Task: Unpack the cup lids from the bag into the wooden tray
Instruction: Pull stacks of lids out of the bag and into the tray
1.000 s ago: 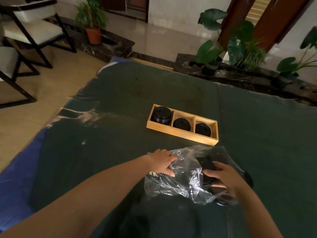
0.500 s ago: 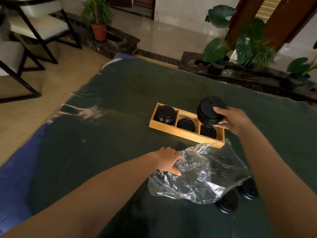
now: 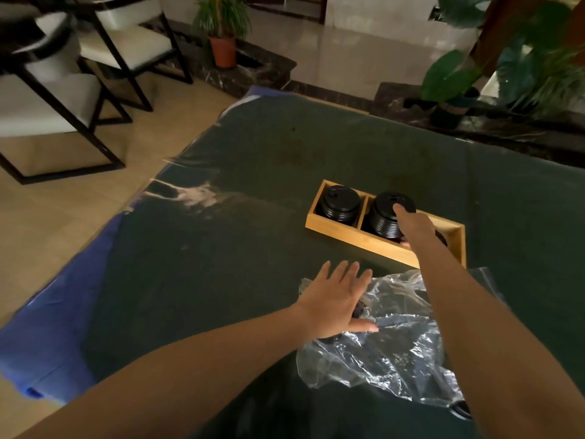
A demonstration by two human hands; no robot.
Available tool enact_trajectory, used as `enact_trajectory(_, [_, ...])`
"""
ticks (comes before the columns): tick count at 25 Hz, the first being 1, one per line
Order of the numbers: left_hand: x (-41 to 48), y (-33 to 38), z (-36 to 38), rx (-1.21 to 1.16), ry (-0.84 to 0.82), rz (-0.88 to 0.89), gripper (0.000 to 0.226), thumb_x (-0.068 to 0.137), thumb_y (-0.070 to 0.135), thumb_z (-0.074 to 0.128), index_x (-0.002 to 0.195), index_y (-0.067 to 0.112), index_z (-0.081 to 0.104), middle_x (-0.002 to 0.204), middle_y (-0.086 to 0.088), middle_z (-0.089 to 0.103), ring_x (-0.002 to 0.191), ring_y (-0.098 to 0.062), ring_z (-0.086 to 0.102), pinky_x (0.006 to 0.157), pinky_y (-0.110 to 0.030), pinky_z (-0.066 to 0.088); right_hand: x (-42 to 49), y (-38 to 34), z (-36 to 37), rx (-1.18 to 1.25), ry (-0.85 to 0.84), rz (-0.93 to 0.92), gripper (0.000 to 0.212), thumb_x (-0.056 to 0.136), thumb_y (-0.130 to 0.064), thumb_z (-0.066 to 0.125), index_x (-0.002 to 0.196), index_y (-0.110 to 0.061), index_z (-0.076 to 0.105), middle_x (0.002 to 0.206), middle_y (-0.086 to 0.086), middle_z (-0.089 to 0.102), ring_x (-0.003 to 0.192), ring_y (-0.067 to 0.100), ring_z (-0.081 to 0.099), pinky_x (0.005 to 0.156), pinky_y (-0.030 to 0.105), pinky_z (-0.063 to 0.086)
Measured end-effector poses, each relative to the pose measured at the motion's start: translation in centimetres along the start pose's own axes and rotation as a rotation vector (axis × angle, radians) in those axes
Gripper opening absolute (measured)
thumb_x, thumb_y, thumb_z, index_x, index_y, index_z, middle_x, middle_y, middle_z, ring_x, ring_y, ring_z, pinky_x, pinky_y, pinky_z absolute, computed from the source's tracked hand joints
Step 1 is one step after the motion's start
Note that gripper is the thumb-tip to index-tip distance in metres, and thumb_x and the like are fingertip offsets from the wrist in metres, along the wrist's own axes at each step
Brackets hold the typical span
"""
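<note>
right hand (image 3: 413, 228) gripped a stack of lids (image 3: 389, 215) from the side, thumb on top, setting it in the middle slot of the wooden tray (image 3: 354, 240), probably to keep the stack from toppling. left hand (image 3: 335, 299) lay flat and spread, holding nothing, its thumb side pressing the edge of the plastic bag (image 3: 389, 350), likely pinning it to the table (image 3: 221, 248). another stack (image 3: 338, 204) sat in the left slot. lids remaining in the bag were hard to make out; one dark lid (image 3: 460, 413) peeked out just beside the bag's near corner.
</note>
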State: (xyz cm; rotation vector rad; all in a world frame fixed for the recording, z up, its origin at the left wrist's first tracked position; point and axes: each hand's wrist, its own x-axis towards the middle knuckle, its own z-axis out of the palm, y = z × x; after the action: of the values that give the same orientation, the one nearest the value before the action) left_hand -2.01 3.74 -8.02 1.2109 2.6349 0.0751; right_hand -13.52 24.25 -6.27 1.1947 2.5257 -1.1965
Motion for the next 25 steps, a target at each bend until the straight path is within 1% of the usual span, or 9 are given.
enact_trajectory(2, [-0.8,0.4,0.4,0.027,-0.005,-0.077,0.086,0.088,0.069,0.024,0.142,0.003,0.024,0.148,-0.025,0.034,0.132,-0.039,0.038,0.107,-0.055,0.033,0.2,-0.2,0.1,-0.247,0.016,-0.031,0.072,0.092,-0.058,0.029,0.125,0.002,0.049,0.131,0.022,0.052,0.12,0.038,0.047,0.108,0.049,0.031])
enact_trajectory(4, [-1.8,0.6,1.0,0.031,0.034,-0.1,0.08,0.089,0.067,0.021,0.134,0.003,0.035,0.138,-0.022,0.046,0.121,-0.037,0.047,0.1,-0.054,0.039,0.1,-0.1,0.4,-0.416,0.05,-0.003,0.071,0.091,-0.059,0.033,0.128,-0.001,0.048,0.142,0.019,0.04,0.13,0.036,0.036,0.107,0.047,0.028])
enact_trajectory(6, [-2.6,0.6,1.5,-0.008,0.062,-0.101,0.078,0.088,0.068,0.022,0.133,0.005,0.035,0.134,-0.018,0.048,0.119,-0.035,0.046,0.102,-0.055,0.036,-0.2,0.3,0.8,-0.436,0.092,-0.022,0.068,0.09,-0.053,0.045,0.138,-0.004,0.036,0.149,0.018,0.024,0.134,0.036,0.026,0.105,0.047,0.032])
enact_trajectory(10, [-3.1,0.0,1.3,-0.084,-0.014,-0.043,0.095,0.075,0.08,0.04,0.139,0.011,0.024,0.14,-0.014,0.04,0.127,-0.035,0.038,0.109,-0.064,0.022,-0.5,1.8,1.9,-0.521,0.226,-0.474,0.046,0.097,-0.031,0.044,0.14,-0.021,0.033,0.145,0.016,0.03,0.131,0.037,0.032,0.104,0.051,0.036])
enact_trajectory(13, [-3.2,-0.7,0.6,-0.126,-0.13,0.027,0.111,0.066,0.074,0.061,0.146,0.015,0.011,0.147,-0.012,0.028,0.136,-0.034,0.023,0.111,-0.067,0.009,-0.3,2.5,2.7,-0.634,0.239,-0.491,0.045,0.099,-0.03,0.036,0.143,-0.025,0.027,0.146,0.015,0.031,0.131,0.036,0.033,0.104,0.051,0.036])
enact_trajectory(16, [-2.9,-1.2,-0.4,-0.118,-0.239,0.063,0.115,0.066,0.056,0.075,0.147,0.013,0.006,0.149,-0.014,0.023,0.138,-0.035,0.019,0.112,-0.066,0.008,0.1,2.7,2.1,-0.501,0.132,-0.43,0.046,0.099,-0.038,0.031,0.143,-0.026,0.028,0.148,0.015,0.027,0.133,0.037,0.029,0.106,0.053,0.032])
enact_trajectory(20, [-3.1,-1.2,-0.5,-0.059,-0.212,0.079,0.104,0.07,0.046,0.077,0.145,0.009,0.015,0.145,-0.016,0.03,0.133,-0.034,0.029,0.112,-0.057,0.024,-1.7,1.0,-1.7,-0.297,0.032,-0.445,0.052,0.098,-0.041,0.035,0.144,-0.018,0.029,0.15,0.017,0.025,0.136,0.037,0.027,0.11,0.05,0.027])
enact_trajectory(22, [-3.3,-1.1,-0.3,-0.054,-0.197,0.074,0.103,0.069,0.047,0.077,0.144,0.008,0.018,0.143,-0.015,0.032,0.131,-0.033,0.031,0.111,-0.055,0.027,-5.0,1.2,-4.9,-0.111,0.159,-0.548,0.043,0.097,-0.031,0.043,0.136,-0.012,0.044,0.139,0.015,0.044,0.125,0.029,0.046,0.106,0.038,0.036])
enact_trajectory(25, [-3.4,-1.1,-0.2,-0.087,-0.19,0.077,0.102,0.069,0.047,0.077,0.143,0.008,0.019,0.142,-0.014,0.033,0.131,-0.032,0.032,0.111,-0.054,0.027,-14.4,5.4,-8.5,0.216,0.458,-0.708,0.019,0.092,-0.026,0.045,0.099,-0.025,0.063,0.089,-0.014,0.067,0.079,-0.005,0.061,0.07,0.005,0.042])
